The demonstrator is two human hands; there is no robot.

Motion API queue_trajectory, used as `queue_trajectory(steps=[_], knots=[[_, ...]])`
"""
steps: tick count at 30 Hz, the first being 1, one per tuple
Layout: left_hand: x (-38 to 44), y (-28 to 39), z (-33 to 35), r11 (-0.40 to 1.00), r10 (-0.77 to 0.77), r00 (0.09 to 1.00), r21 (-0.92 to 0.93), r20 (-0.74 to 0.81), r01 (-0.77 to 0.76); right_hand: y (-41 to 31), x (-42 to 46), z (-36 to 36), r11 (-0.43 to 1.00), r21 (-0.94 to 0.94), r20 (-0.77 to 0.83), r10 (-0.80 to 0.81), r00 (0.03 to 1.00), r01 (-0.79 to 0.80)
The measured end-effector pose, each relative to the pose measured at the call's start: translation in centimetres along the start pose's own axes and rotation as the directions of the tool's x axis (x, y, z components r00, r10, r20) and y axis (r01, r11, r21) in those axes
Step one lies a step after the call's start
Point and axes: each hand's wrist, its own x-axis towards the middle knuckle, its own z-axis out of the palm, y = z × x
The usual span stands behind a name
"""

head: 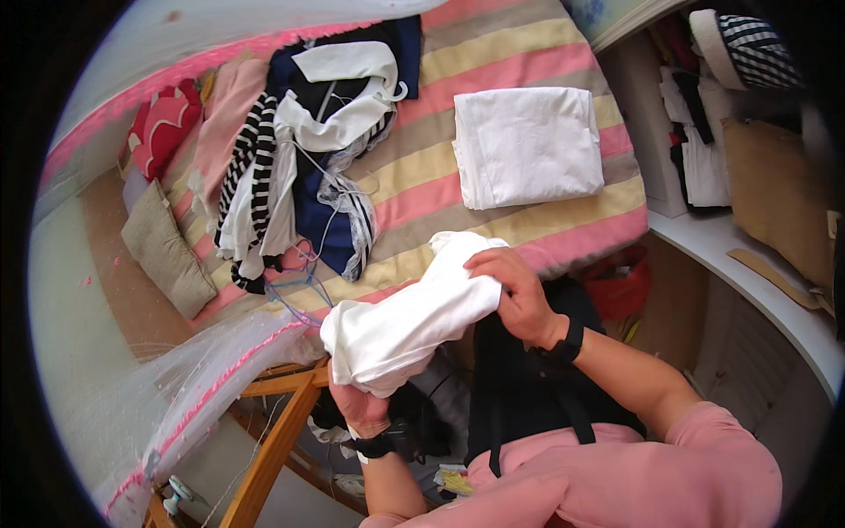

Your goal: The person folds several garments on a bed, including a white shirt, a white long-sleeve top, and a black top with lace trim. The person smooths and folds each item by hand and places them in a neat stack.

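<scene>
A white cloth [416, 317] is bunched between my two hands, over the near edge of a striped bedspread [422, 152]. My left hand [360, 402] is under its lower left end, with the fingers hidden by the fabric. At the upper right end, my right hand [518, 294] grips the cloth between thumb and fingers. A folded white cloth [528, 148] lies flat on the bed beyond my right hand. To the left is a pile of clothes with a white garment [330, 129], a black-and-white striped garment [247, 171] and a navy garment [323, 231].
A beige cushion [168, 251] and a red patterned item [165, 129] lie at the bed's left. Netting with pink trim [231, 369] hangs near a wooden frame [277, 449]. At right, a white shelf [746, 284] holds a cardboard piece [772, 198].
</scene>
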Motion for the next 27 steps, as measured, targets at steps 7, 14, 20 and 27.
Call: queue_trajectory(steps=[7, 14, 20, 27], knots=[[-5.6, -1.1, 6.3, 0.980, -0.194, 0.976, -0.016, 0.102, 0.197, -8.9, 0.3, -2.0, 0.928, -0.165, 0.503, -0.211, 0.838, 0.333], [-10.2, 3.0, 9.2, 0.937, -0.349, 0.869, 0.107, 0.351, 0.333, -20.1, 0.4, -3.8, 0.992, -0.046, 0.220, -0.108, 0.970, 0.121], [-18.1, 6.0, 18.0, -0.107, -0.346, 0.688, 0.702, 0.638, -0.704, -27.7, 4.6, -10.1, 0.992, -0.102, 0.145, -0.056, 0.988, 0.071], [-18.4, 12.0, 18.4, -0.679, -0.050, 0.716, 0.502, 0.696, -0.535, -39.3, 6.1, -20.2, 0.771, -0.474, 0.551, -0.118, 0.826, 0.426]])
